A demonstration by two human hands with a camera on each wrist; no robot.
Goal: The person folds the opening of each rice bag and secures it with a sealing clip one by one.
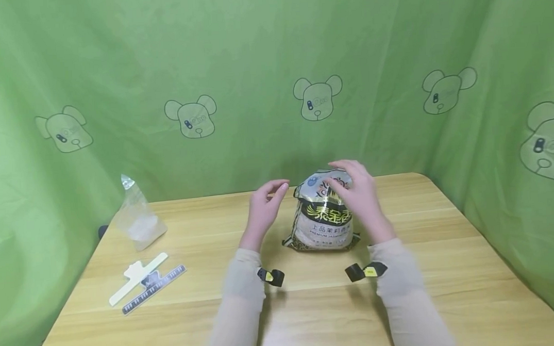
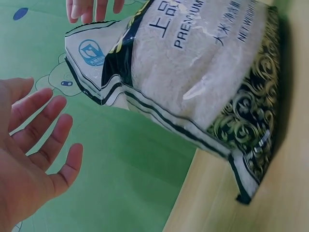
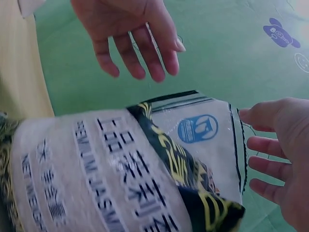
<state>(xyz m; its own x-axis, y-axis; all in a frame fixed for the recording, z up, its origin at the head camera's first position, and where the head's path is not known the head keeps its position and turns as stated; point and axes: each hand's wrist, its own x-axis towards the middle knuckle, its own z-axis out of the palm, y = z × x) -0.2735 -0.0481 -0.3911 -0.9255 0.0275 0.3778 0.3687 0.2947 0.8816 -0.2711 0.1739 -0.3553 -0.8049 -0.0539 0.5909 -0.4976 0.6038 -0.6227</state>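
Note:
A bag of jasmine rice [image 1: 326, 230] stands upright on the wooden table, its see-through front full of grains and its pale top part creased over. To its left, my left hand [image 1: 264, 207] is raised with fingers relaxed and apart from the bag; the left wrist view shows its palm with nothing in it. My right hand [image 1: 361, 195] is at the upper right of the bag, thumb in front and fingers behind the top. In the right wrist view, the right fingertips [image 3: 258, 142] are spread right at the bag's top edge, not curled round it.
At the left of the table [image 1: 311, 311] stands a clear pointed bag [image 1: 142, 228] with white contents. In front of it lie a white sealing clip [image 1: 135, 272] and a dark patterned sealing clip [image 1: 154, 289]. A green curtain [image 1: 253, 50] hangs behind.

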